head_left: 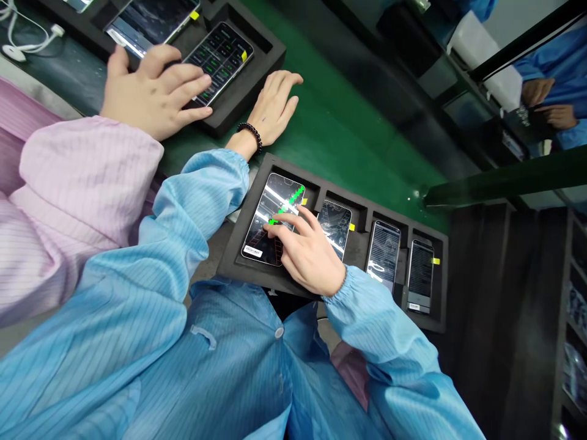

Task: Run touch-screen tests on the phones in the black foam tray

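A black foam tray (441,287) holds several phones in a row of slots. My right hand (308,252) lies over the leftmost phone (270,208), fingers stretched out and fingertips on its screen, where a green diagonal trace shows. It holds nothing. Just to the right, the neighbouring phone (338,221) is partly covered by that hand. My left hand (271,110), with a dark bead bracelet at the wrist, rests flat and open on the green mat (339,128), beside a second black tray (261,73).
A co-worker's hand (153,91) in a pink sleeve presses on a phone (222,58) in the second tray. A white cable (27,36) lies at the top left. Another person in blue (550,91) works at the far right. Dark shelving (573,318) stands at right.
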`<state>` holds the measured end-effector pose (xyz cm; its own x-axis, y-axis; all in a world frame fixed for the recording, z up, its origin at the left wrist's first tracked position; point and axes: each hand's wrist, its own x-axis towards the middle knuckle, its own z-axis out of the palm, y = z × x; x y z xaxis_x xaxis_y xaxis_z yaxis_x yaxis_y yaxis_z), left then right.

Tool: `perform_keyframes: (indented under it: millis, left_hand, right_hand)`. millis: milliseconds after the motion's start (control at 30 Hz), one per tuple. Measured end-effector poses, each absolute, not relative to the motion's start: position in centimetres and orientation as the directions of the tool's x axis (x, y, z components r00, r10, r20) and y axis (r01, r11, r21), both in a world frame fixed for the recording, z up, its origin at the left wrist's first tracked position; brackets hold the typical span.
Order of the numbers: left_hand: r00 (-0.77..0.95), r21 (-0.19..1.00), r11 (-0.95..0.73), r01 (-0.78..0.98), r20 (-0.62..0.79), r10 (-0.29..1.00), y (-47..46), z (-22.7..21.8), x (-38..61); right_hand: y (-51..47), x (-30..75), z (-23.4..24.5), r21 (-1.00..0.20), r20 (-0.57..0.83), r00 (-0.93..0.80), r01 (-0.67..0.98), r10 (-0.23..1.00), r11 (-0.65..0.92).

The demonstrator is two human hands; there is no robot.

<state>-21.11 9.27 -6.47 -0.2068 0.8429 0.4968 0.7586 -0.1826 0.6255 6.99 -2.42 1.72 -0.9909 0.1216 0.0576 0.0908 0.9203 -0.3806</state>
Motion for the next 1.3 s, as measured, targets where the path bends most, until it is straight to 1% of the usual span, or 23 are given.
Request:
perform_keyframes:
  millis: [167, 367, 533, 600, 700, 767, 833, 900, 933, 967, 1000, 1067, 1300]
  left_hand:
    - [-0.251, 0.637, -0.149, 0.756, 0.492, 0.834, 9.0, -6.3, -20.9]
    - [-0.284, 0.664, -0.114, 0.739, 0.462, 0.840, 9.1, -6.3, -20.9]
    - [-0.282, 0.665, -0.101, 0.740, 0.443, 0.851, 9.1, -6.0, -20.9]
    - [-0.279, 0.662, -0.096, 0.743, 0.436, 0.855, 9.0, -5.9, -20.8]
    - [-0.274, 0.658, -0.090, 0.747, 0.429, 0.861, 8.8, -5.7, -20.7]
    - [-0.270, 0.657, -0.090, 0.749, 0.426, 0.863, 8.8, -5.7, -20.7]
    - [-0.268, 0.656, -0.094, 0.749, 0.429, 0.863, 8.8, -5.8, -20.6]
    - [-0.270, 0.657, -0.096, 0.748, 0.434, 0.860, 9.0, -5.9, -20.6]
    - [-0.272, 0.657, -0.096, 0.748, 0.436, 0.858, 9.1, -6.0, -20.6]
    - [-0.275, 0.658, -0.096, 0.747, 0.437, 0.856, 9.1, -6.1, -20.6]
    - [-0.278, 0.660, -0.095, 0.745, 0.437, 0.856, 9.2, -6.2, -20.6]
    - [-0.287, 0.666, -0.085, 0.741, 0.429, 0.856, 9.2, -6.2, -20.5]
    - [-0.310, 0.670, -0.069, 0.739, 0.429, 0.848, 8.9, -5.9, -19.9]
  right_hand:
    - [-4.1, 6.8, 1.5, -0.405, 0.094, -0.995, 0.003, 0.044, 0.914]
    - [-5.7, 6.6, 1.5, -0.419, 0.102, -0.994, -0.087, -0.048, 0.904]
    - [-6.0, 6.6, 1.2, -0.427, 0.089, -0.994, -0.094, -0.061, 0.899]
    - [-6.0, 6.7, 1.2, -0.455, 0.075, -0.995, -0.097, -0.071, 0.885]
    - [-5.5, 6.8, 1.7, -0.539, 0.066, -0.993, -0.118, -0.098, 0.834]
    - [-4.5, 6.7, 2.2, -0.586, 0.089, -0.994, -0.103, -0.062, 0.803]
    - [-2.8, 6.2, 2.8, -0.590, 0.131, -0.989, -0.026, 0.064, 0.807]
    - [-0.8, 5.5, 3.1, -0.545, 0.167, -0.958, 0.106, 0.232, 0.832]
    - [0.2, 5.0, 3.2, -0.507, 0.168, -0.941, 0.173, 0.294, 0.844]
    - [1.1, 4.5, 3.1, -0.466, 0.161, -0.931, 0.222, 0.329, 0.856]
    - [1.9, 4.0, 3.0, -0.428, 0.153, -0.925, 0.256, 0.349, 0.867]
    - [3.0, 3.0, 2.7, -0.376, 0.125, -0.931, 0.276, 0.343, 0.885]
    - [3.3, 1.6, 1.5, -0.317, 0.074, -0.957, 0.244, 0.281, 0.916]
